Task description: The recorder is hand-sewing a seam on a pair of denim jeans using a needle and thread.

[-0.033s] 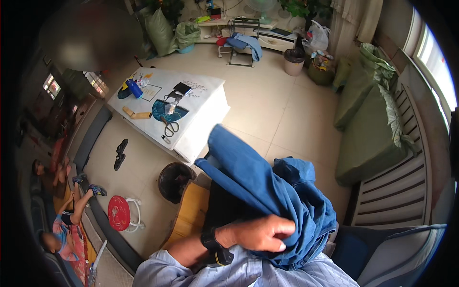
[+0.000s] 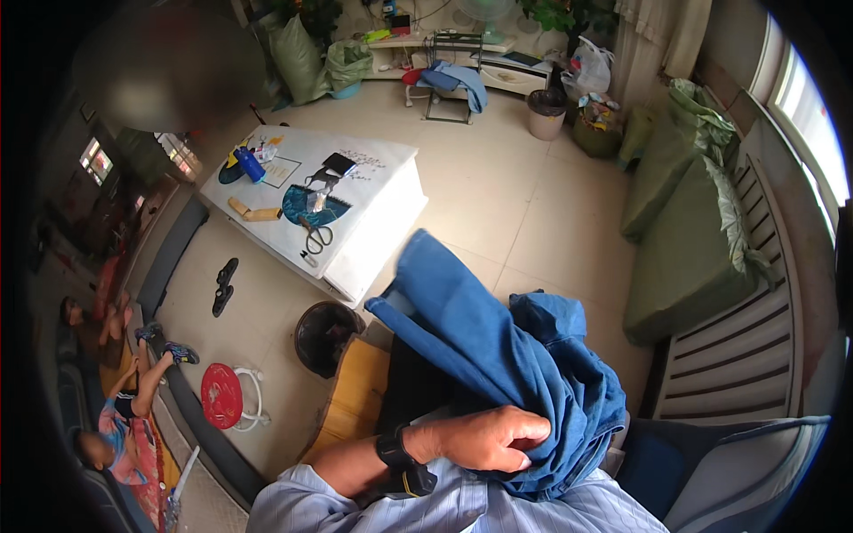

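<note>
A bunched blue denim garment point(image 2: 506, 346), which looks like a pair of jeans, lies across my lap. Its long free end sticks out towards the white table. My left hand point(image 2: 484, 437), with a dark watch band point(image 2: 392, 447) on the wrist, presses its curled fingers and thumb on the near folds of the denim. My right hand is out of sight; the cloth covers the place where it could be. To the left of the garment are a yellow-brown board point(image 2: 354, 388) and a dark bin point(image 2: 327, 338).
A white-covered table point(image 2: 378, 233) holds scissors point(image 2: 317, 238) and a blue bottle point(image 2: 250, 165). Left stands a red-topped stool point(image 2: 222, 395); beyond it a person point(image 2: 124, 426) reclines. Green wrapped bundles point(image 2: 689, 258) rest on a slatted bench point(image 2: 737, 355) at right.
The free end of the denim has shifted slightly to the right. My left hand stays in nearly the same place on the folds.
</note>
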Tool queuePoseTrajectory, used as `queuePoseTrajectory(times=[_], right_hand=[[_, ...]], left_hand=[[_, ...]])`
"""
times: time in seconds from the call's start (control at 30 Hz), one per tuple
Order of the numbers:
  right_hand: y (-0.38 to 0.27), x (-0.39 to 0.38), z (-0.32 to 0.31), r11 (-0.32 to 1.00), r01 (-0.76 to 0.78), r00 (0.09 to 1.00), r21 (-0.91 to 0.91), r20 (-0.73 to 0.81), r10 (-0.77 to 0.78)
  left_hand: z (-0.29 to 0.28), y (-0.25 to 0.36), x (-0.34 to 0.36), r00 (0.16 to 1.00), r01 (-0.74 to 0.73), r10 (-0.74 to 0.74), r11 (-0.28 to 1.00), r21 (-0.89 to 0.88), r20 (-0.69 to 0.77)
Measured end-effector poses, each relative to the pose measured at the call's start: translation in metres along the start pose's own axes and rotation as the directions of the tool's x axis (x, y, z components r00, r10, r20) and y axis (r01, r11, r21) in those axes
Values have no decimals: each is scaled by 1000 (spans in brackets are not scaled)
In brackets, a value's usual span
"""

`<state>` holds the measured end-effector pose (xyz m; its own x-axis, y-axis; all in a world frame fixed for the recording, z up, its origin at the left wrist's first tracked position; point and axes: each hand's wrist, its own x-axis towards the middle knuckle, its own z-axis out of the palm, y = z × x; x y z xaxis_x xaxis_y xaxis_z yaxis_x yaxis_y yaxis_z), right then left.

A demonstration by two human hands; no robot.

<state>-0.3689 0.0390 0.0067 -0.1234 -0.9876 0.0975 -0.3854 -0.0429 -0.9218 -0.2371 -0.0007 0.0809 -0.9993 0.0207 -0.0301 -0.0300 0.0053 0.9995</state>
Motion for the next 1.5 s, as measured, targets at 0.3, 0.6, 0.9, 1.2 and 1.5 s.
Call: queuePoseTrajectory(times=[0.3, 0.6, 0.9, 1.2, 1.5], right_hand=[[3, -2, -5, 1000, -1, 1000, -5, -18, 1], [-1, 6, -2, 999, 23, 1000, -32, 0, -23], [-1, 15, 3, 997, 42, 999, -70, 8, -42], [-4, 49, -7, 980, 108, 984, -168, -126, -130], [-1, 83, 4, 915, 111, 977, -387, -126, -172]], left_hand=[[-39, 12, -32, 419, 71, 199, 966, 250, -886], [-58, -18, -27, 539, 516, 436, 505, 692, -721], [-34, -25, -21, 616, 284, 488, 594, 753, -618], [20, 22, -13, 935, -243, 297, 934, 260, -193], [-18, -19, -3, 783, 157, 298, 755, 636, -547]])
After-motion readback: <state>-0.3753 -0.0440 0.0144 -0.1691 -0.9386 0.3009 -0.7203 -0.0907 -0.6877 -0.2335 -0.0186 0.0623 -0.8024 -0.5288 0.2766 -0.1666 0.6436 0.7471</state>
